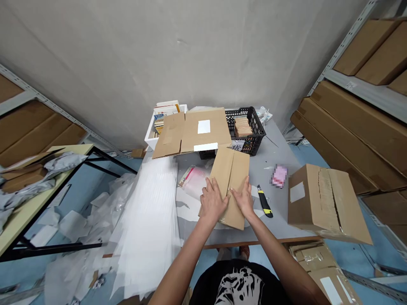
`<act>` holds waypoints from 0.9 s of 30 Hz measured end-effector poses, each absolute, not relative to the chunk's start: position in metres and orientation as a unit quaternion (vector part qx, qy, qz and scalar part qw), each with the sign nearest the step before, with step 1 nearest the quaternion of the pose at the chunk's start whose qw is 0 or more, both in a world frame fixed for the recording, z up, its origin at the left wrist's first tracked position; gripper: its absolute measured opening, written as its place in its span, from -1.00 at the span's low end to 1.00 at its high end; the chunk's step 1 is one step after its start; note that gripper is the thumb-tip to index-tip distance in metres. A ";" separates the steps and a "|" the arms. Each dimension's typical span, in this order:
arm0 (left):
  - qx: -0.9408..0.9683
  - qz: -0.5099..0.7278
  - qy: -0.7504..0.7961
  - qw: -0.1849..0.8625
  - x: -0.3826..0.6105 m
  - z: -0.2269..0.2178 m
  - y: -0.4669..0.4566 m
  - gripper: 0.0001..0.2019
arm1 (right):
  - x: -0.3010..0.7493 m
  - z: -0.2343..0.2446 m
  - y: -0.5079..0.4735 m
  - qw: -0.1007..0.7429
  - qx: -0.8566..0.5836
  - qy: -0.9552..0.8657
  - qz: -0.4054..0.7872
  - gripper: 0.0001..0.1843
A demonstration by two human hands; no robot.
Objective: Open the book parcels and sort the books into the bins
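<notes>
The left grip [212,200] and right grip [243,197] lie spread flat side by side, pressing down on a folded cardboard mailer [230,186] on a grey table [280,148]. Just right of the mailer rests a yellow-and-black utility knife [264,202]; farther right sit a blurred pink packet [279,176] and an open cardboard carton [321,203]. Left of it lie a clear plastic bag [193,182] and white foam sheets [146,224]. Beyond it are a flattened cardboard sheet [199,131] and a black plastic basket [251,129].
</notes>
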State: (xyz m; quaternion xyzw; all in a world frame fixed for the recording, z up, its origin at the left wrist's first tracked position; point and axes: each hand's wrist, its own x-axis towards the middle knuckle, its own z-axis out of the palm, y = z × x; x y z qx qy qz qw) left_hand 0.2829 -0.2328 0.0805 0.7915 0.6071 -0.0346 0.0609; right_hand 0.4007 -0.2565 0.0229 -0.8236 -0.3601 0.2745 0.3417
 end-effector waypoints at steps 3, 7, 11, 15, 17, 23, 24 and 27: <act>0.791 -0.063 0.605 0.071 0.284 0.091 -0.229 -0.24 | 0.401 0.020 -0.256 0.350 -0.818 -0.364 0.275 0.01; 0.797 -0.083 0.584 0.131 0.277 0.106 -0.220 -0.28 | 0.399 0.016 -0.255 0.366 -0.814 -0.365 0.266 0.01; 0.801 -0.081 0.565 0.182 0.267 0.116 -0.213 -0.34 | 0.397 0.011 -0.254 0.374 -0.811 -0.375 0.248 0.00; 0.802 -0.075 0.557 0.202 0.262 0.121 -0.210 -0.36 | 0.396 0.009 -0.253 0.376 -0.810 -0.381 0.239 0.01; 0.802 -0.072 0.554 0.211 0.260 0.120 -0.208 -0.35 | 0.397 0.009 -0.253 0.370 -0.813 -0.376 0.247 0.04; 0.804 -0.048 0.542 0.240 0.253 0.116 -0.205 -0.38 | 0.397 0.013 -0.253 0.350 -0.819 -0.377 0.253 0.05; 0.805 -0.044 0.540 0.243 0.252 0.115 -0.205 -0.41 | 0.397 0.013 -0.253 0.351 -0.819 -0.378 0.252 0.04; 0.807 -0.036 0.536 0.244 0.250 0.114 -0.204 -0.43 | 0.398 0.011 -0.254 0.360 -0.814 -0.385 0.245 0.04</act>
